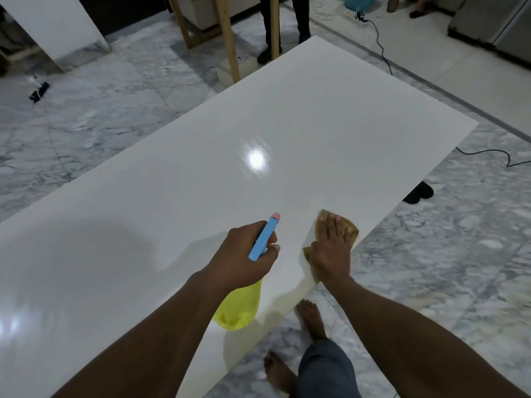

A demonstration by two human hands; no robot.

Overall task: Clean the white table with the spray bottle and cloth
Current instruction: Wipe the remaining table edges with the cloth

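Observation:
A glossy white table (201,168) fills the middle of the view. My left hand (247,254) grips a spray bottle (240,307) with a yellow body and a blue trigger head, held just above the table with the nozzle pointing away from me. Just to its right, my right hand (330,248) lies flat with straight fingers on a tan cloth (323,216), pressing it onto the table at the near right edge. Most of the cloth is hidden under the hand.
Marble floor surrounds the table. My bare feet (311,320) stand below the near edge. A person in dark trousers (271,27) stands beyond the far corner by wooden frame legs (230,38). Black cables (382,50) and a dark shoe (419,192) lie on the floor to the right.

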